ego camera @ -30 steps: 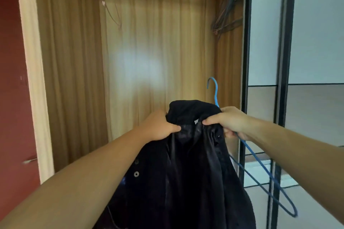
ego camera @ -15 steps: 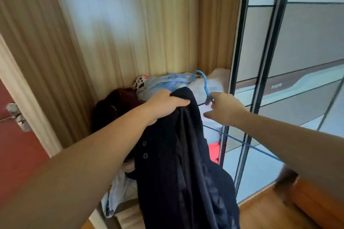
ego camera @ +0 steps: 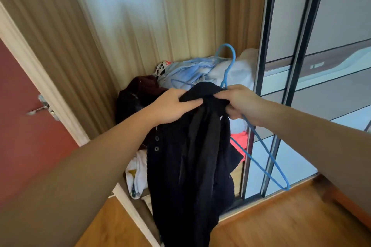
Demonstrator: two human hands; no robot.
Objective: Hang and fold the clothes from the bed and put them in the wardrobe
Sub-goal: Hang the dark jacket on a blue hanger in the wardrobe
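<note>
- While the left hand [ego camera: 176, 106] pinches the collar of the dark jacket [ego camera: 192, 158] and the right hand [ego camera: 239, 102] has its fingers [ego camera: 222, 94] pressed on the same bunched cloth and the blue hanger [ego camera: 267, 158], the jacket hangs in front of the open wardrobe [ego camera: 140, 16], not yet on the hanger.
- Most of the hanger's frame sticks out bare to the right, so the jacket could slide off one side once a hand lets go.
- Its free corner sits near the sliding door [ego camera: 281, 86] and could catch the frame.
- Heavy fabric may pull from the pinch and drop onto the clothes pile [ego camera: 200, 70] or the floor [ego camera: 281, 222].
- Lifting blind could miss the rail, which is out of view.
</note>
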